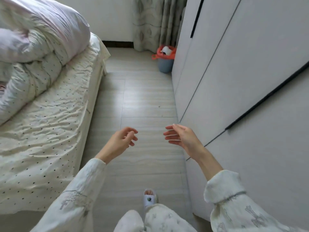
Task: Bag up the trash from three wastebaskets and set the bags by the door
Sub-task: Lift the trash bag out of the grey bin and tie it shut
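**Head view: both hands out front, wastebasket waiting at far end of room**

Head cam is looking down a narrow strip of pale floor (pixel 142 101) btwn bed and wardrobe. Left hand (pixel 122 142) is hanging out in front over the floor, fingers (pixel 133 133) loosely curled, slightly apart, holding nothing. Right hand (pixel 179 136) is reaching fwd at about the same height, palm turned inward, fingers (pixel 170 137) nearly straight and spread apart, also holding nothing. Hands are well apart from each other, neither touching anything.

Wastebasket (pixel 165 63) is sitting upright on the floor at the far end, tucked just beside the wardrobe (pixel 242 81) corner and near the patterned curtain (pixel 155 22). It's a grey-blue bin w/ an orange-red bag (pixel 171 53) lining it, bag edges folding over the rim. White crumpled trash (pixel 166 49) is showing at the top, inside the bag. It's well away from both hands.

Bed (pixel 41 128) is running along the left side w/ a dotted, wrinkled sheet; a bunched-up duvet (pixel 41 34) is piling at its far end. Person is wearing pale printed sleeves, and one foot in a white slipper (pixel 149 197) is planting on the floor below the hands.
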The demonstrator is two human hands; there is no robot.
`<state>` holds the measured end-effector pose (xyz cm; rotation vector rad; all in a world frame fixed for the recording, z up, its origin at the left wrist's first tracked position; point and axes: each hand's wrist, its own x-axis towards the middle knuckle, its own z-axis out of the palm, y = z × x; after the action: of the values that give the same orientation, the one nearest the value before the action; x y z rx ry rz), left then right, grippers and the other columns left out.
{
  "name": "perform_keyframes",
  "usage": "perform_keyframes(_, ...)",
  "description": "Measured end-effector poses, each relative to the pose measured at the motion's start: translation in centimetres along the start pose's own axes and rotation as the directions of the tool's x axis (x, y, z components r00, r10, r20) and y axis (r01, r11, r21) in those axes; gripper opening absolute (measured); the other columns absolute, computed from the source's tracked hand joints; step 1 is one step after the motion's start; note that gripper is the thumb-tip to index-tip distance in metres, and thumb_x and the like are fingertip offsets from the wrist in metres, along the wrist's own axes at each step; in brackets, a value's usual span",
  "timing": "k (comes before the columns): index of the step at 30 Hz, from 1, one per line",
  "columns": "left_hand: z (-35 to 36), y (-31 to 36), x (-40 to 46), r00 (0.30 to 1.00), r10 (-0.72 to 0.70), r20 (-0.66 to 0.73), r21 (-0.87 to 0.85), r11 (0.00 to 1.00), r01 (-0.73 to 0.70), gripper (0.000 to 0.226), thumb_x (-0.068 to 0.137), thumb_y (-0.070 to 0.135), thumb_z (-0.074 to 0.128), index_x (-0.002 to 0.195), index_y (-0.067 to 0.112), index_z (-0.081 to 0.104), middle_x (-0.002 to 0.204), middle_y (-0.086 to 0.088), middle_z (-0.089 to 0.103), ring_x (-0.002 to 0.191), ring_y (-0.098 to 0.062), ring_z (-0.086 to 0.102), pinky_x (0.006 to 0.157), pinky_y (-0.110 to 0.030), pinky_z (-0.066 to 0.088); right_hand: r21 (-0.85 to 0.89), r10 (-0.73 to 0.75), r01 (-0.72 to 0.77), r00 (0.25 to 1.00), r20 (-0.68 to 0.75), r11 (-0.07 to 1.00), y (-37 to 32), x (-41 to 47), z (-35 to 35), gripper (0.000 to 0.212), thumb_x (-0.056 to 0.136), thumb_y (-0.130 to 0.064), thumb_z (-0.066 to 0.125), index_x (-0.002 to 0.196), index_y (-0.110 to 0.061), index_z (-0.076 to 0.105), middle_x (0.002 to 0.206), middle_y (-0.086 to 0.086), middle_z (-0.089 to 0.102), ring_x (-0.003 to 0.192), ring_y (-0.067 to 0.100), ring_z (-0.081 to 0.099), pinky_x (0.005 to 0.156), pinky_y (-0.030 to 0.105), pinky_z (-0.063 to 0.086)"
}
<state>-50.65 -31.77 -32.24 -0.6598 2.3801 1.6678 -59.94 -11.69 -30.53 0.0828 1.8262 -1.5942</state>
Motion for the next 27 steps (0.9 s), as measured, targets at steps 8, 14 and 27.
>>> perform_keyframes(8,-8.9,3.0,15.8,0.998,-0.041,-0.054,-0.035,0.999,0.040,0.019,0.096,0.017,0.038,0.090,0.023,0.055,0.083,0.000,0.064,0.071,-0.017,0.060,0.065,-0.026,0.045,-0.067,-0.014,0.017,0.999,0.042,0.998,-11.7,16.5,3.1,0.028,0.099,-0.024,0.036,0.095,-0.010,0.061,0.084,0.005,0.067,0.076,0.019,0.064,0.072,0.027,0.050)
perform_keyframes(14,-16.2,3.9,31.2,0.997,-0.078,0.014,-0.023,0.997,0.078,0.022,0.096,0.017,0.037,0.086,0.024,0.055,0.081,0.002,0.063,0.068,-0.015,0.059,0.063,-0.025,0.044,-0.026,0.006,-0.007,0.999,-0.045,1.000,-19.0,30.6,5.4,0.029,0.100,-0.023,0.036,0.101,-0.007,0.060,0.085,0.007,0.067,0.076,0.020,0.063,0.073,0.028,0.050)
perform_keyframes(27,-27.3,12.5,62.6,0.987,-0.122,0.106,-0.049,0.991,0.127,0.024,0.096,0.014,0.036,0.085,0.022,0.056,0.079,0.000,0.062,0.066,-0.015,0.057,0.062,-0.024,0.042,0.104,0.062,-0.041,0.978,-0.198,0.994,-35.3,56.7,5.1,0.028,0.100,-0.021,0.036,0.088,-0.011,0.060,0.083,0.009,0.066,0.074,0.019,0.062,0.067,0.025,0.049)
